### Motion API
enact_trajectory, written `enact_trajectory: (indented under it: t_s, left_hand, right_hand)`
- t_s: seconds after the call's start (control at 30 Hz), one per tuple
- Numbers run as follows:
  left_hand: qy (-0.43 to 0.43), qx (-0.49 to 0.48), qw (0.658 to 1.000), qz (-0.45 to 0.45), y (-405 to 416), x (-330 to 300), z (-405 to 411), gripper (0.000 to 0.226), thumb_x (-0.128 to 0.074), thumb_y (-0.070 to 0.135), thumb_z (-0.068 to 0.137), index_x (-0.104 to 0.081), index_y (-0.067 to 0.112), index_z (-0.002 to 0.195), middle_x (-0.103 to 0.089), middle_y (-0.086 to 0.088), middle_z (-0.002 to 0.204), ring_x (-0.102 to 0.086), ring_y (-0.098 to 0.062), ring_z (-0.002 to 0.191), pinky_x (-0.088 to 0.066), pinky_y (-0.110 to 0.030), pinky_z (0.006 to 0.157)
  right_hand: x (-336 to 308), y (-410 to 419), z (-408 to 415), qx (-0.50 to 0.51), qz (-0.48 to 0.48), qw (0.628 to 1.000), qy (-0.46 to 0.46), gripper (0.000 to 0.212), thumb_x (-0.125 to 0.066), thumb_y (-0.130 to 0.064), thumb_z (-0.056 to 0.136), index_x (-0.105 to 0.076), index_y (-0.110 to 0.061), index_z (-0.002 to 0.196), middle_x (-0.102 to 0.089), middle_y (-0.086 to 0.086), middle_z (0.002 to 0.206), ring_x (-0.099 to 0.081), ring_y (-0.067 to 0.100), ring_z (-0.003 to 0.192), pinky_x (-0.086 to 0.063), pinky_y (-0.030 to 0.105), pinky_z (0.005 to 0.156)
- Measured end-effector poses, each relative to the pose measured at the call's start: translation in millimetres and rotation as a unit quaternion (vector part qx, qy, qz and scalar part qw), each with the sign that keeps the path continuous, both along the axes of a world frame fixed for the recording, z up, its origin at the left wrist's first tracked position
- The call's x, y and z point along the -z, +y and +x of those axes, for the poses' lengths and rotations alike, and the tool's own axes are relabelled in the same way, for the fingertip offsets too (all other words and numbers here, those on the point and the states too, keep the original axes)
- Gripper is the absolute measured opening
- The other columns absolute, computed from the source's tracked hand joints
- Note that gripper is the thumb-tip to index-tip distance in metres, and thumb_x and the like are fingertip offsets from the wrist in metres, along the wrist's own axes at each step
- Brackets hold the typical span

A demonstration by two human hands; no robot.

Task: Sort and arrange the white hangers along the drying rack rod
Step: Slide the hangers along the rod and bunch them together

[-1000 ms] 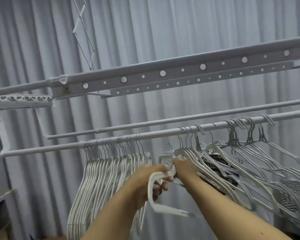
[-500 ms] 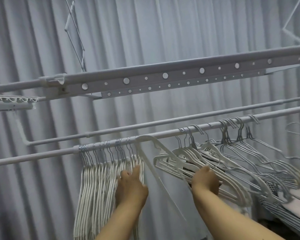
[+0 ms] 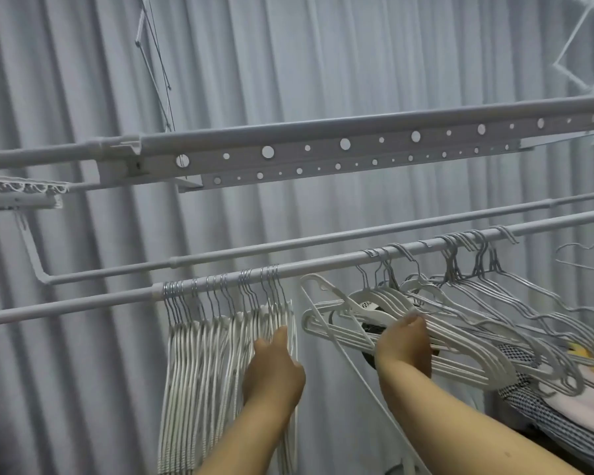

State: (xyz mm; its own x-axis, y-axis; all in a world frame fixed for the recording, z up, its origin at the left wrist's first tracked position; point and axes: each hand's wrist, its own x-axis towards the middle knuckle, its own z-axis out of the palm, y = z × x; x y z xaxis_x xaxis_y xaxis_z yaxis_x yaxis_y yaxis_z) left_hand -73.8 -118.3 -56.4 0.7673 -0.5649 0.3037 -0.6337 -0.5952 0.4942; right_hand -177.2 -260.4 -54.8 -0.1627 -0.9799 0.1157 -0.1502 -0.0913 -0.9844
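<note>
1. Hangers [image 3: 227, 365] are packed upright in a sorted bunch on the left stretch of the rod [image 3: 309, 265]; a tilted, tangled cluster [image 3: 436, 317] hangs to the right.
2. One loose hanger [image 3: 318, 289] is seen just under the rod, apparently unhooked; a drop is risked if it is not caught.
3. Left hand [image 3: 271, 371]: extended fingers are pressed against the sorted bunch.
4. Right hand [image 3: 403, 344]: fingers are curled round the cluster's arms; a careless tug could snag neighbouring hooks.

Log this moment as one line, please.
left hand touches sorted hangers | right hand grips tangled hangers | rod
</note>
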Motion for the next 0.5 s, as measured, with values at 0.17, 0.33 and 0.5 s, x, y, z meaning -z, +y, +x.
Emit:
enact_trajectory:
  t_s: [0.17,0.33,0.5]
  left_hand:
    - [0.000,0.010,1.000,0.000,1.1,-1.9,-2.9,0.059,-0.045,0.023,0.090,-0.029,0.036,0.146,-0.035,-0.005,0.145,-0.059,-0.028,0.108,-0.044,-0.030,0.080]
    - [-0.015,0.010,1.000,0.016,5.3,-5.7,-6.5,0.058,-0.043,0.029,0.092,-0.025,0.036,0.147,-0.037,-0.004,0.141,-0.057,-0.026,0.109,-0.037,-0.028,0.074]
    - [-0.036,0.004,0.999,0.029,9.4,-6.8,-7.9,0.055,-0.041,0.032,0.092,-0.029,0.028,0.146,-0.039,-0.007,0.138,-0.045,-0.027,0.123,-0.042,-0.035,0.089]
  right_hand:
    - [-30.2,6.0,33.1,-0.152,-0.038,0.987,0.025,0.025,-0.030,-0.018,0.101,-0.051,-0.009,0.110,-0.061,0.017,0.110,-0.053,0.032,0.092,-0.034,0.034,0.074]
    - [-40.7,6.8,70.2,-0.276,-0.040,0.960,0.016,0.027,-0.040,0.000,0.090,-0.046,-0.011,0.114,-0.058,0.016,0.104,-0.058,0.033,0.095,-0.046,0.040,0.081]
    - [-38.9,12.6,93.2,-0.349,-0.025,0.937,0.024,0.036,-0.051,-0.003,0.086,-0.052,-0.015,0.120,-0.058,0.009,0.107,-0.061,0.030,0.104,-0.052,0.040,0.091]
